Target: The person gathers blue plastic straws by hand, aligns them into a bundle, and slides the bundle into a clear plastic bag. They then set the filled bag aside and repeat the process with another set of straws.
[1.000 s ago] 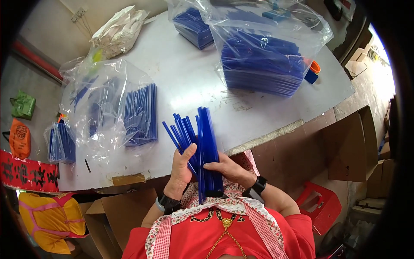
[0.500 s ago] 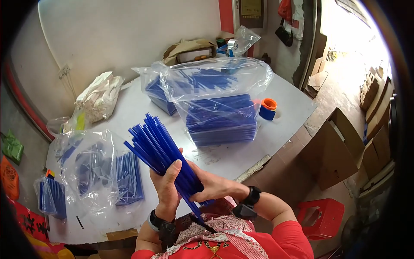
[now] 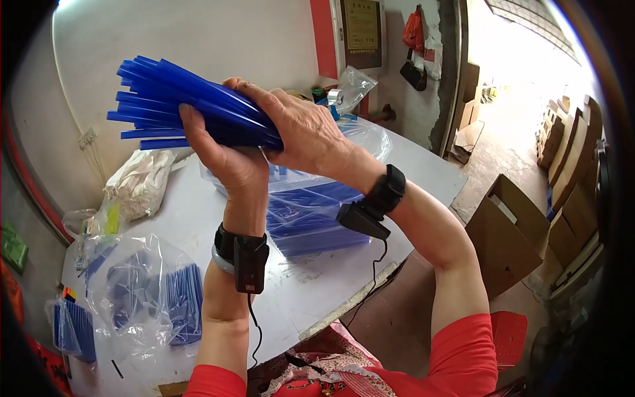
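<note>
A thick bundle of blue plastic tubes (image 3: 165, 92) is held up in front of me, nearly level, its uneven ends fanning to the left. My left hand (image 3: 231, 162) supports it from below, thumb across the near side. Around its right end my right hand (image 3: 307, 129) is closed, hiding the tube ends there. Behind my wrists, a large clear plastic bag (image 3: 317, 215) of more blue tubes rests on the white table (image 3: 278, 291), partly covered by my arms.
Clear bags (image 3: 132, 298) with blue tubes lie on the table's left side, a smaller bagged bundle (image 3: 74, 331) beside them. A whitish cloth bag (image 3: 139, 185) sits by the wall. An open cardboard box (image 3: 506, 238) and a red stool (image 3: 509, 337) stand on the floor at right.
Both hands have lifted the bundle up and to the left, from near my chest to above the table. It has tipped from a steep slant to nearly level, and the view has shifted slightly.
</note>
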Demonstrator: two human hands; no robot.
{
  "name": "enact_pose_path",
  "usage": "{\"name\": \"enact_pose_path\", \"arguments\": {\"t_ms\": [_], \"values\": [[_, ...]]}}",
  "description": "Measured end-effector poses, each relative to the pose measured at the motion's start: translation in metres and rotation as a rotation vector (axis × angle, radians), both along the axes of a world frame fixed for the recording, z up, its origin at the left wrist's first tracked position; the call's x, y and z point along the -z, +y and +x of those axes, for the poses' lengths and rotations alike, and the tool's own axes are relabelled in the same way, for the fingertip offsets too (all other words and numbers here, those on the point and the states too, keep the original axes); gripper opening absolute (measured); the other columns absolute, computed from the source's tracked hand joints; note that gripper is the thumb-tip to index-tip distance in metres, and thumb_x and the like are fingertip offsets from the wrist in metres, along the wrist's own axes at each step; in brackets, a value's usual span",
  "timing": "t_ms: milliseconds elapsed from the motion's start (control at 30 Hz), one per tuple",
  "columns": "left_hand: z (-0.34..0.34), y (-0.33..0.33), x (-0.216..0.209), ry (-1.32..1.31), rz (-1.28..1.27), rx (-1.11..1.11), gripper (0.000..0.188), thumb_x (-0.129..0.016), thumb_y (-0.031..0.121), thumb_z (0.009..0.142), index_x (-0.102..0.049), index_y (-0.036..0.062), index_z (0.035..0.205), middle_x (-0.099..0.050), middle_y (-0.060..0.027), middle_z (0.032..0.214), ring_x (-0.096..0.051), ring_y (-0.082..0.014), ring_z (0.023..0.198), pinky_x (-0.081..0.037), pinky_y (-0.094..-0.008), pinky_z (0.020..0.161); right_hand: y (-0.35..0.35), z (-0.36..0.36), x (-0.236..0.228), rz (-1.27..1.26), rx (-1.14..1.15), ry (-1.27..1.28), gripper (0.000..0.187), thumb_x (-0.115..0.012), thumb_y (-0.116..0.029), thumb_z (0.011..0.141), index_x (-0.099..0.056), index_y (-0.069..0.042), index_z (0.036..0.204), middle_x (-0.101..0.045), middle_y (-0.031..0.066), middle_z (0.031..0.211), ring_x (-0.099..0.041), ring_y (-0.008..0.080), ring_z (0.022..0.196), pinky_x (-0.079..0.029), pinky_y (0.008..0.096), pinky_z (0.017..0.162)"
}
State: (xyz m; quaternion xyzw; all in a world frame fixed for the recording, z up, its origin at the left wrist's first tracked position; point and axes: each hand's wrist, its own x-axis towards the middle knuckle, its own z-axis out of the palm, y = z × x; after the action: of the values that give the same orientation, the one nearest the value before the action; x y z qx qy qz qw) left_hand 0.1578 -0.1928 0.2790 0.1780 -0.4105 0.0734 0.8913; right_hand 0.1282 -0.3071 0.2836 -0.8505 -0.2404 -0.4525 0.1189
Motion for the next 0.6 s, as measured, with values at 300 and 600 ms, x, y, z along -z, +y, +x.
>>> {"name": "enact_pose_path", "arguments": {"t_ms": [300, 600], "values": [[0.059, -0.017, 0.095, 0.355, 0.526, 0.024, 0.062, -0.058, 0.053, 0.087, -0.049, 0.0067, 0.127, -0.056, -0.0076, 0.117, -0.051, -0.0208, 0.111, -0.037, -0.0400, 0.101, -0.087, 0.046, 0.081, -0.058, 0.007, 0.307, 0.089, -0.072, -0.007, 0.067, -0.027, -0.015, 0.143, -0.059, 0.0173, 0.111, -0.060, 0.0332, 0.100, -0.051, 0.0395, 0.084], [0.066, 0.053, 0.065, -0.726, 1.946, -0.702, 0.052, -0.070, 0.043, 0.080, -0.065, -0.0010, 0.107, -0.067, -0.0152, 0.105, -0.063, -0.0242, 0.095, -0.048, -0.0363, 0.084, -0.132, 0.013, 0.091, -0.143, 0.134, 0.716, 0.062, -0.070, -0.013, 0.075, -0.048, -0.010, 0.133, -0.058, 0.0163, 0.122, -0.059, 0.0296, 0.107, -0.045, 0.0390, 0.095]]}}
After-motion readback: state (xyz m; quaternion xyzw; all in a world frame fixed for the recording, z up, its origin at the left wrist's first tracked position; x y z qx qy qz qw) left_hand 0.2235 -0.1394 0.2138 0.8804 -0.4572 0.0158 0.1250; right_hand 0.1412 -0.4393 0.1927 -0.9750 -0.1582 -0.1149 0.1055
